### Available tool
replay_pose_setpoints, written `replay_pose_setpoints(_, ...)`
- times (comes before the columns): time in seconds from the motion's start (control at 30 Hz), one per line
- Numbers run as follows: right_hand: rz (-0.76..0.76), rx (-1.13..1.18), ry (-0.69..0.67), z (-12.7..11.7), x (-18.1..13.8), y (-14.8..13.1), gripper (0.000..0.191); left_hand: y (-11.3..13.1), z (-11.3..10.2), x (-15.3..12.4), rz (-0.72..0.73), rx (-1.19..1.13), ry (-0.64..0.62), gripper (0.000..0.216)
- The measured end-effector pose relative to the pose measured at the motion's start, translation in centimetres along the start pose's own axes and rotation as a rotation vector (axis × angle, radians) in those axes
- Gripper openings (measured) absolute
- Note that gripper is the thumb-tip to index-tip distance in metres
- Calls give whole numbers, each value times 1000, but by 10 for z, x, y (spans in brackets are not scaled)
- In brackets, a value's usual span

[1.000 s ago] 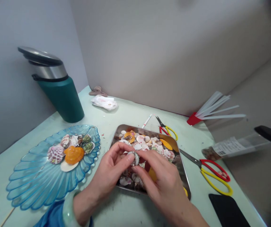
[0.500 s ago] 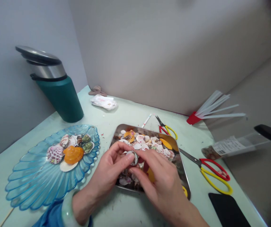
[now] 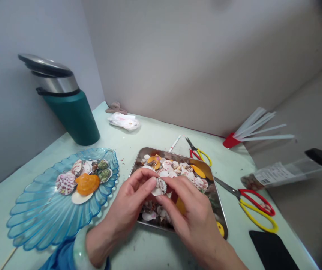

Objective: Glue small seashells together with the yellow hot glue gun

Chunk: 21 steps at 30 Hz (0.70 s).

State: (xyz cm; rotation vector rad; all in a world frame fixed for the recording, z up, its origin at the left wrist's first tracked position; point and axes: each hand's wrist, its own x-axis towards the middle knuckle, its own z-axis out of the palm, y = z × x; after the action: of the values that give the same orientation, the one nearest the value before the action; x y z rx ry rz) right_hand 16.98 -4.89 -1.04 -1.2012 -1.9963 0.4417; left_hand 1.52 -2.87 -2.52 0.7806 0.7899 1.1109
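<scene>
Between the fingertips of both hands is a small ribbed seashell (image 3: 159, 186), white with dark grey-green markings. My left hand (image 3: 134, 197) pinches its left side with thumb and fingers. On the right side, my right hand (image 3: 190, 204) grips it the same way. Both hands are above a metal tray (image 3: 219, 204) that holds many white, orange and spotted shells. To the left lies a blue scalloped glass plate (image 3: 45, 210). On it are a big orange shell (image 3: 87, 184), a purple-speckled shell (image 3: 66, 183) and several smaller ones.
A teal bottle (image 3: 78, 118) stands at the back left, near a white plastic packet (image 3: 123, 121). Large scissors (image 3: 250, 202) and small scissors (image 3: 198, 152) lie by the tray. At right are a red cup (image 3: 230, 141) with translucent sticks, a clear jar (image 3: 276, 175) and a black object (image 3: 271, 249).
The shell has turned between my fingers, so more of its white surface and ribbed edge shows. Both hands stay at nearly the same spot over the tray.
</scene>
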Motion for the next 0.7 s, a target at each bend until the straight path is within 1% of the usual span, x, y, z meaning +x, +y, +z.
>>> replay_pose_setpoints(0.23,19,74,43,1,1,-1,29,4,3,0,-34,-34,3,16)
replay_pose_setpoints(0.37,49,103,55,1,1,0,26,5,4,1,-39,-65,1,17)
replay_pose_setpoints(0.57,94,168,22,0,2,-1,30,0,0,1,23,-16,-20,15)
replay_pose_setpoints(0.7,87,177,50,2,3,-2,29,-3,-2,0,39,24,-28,12)
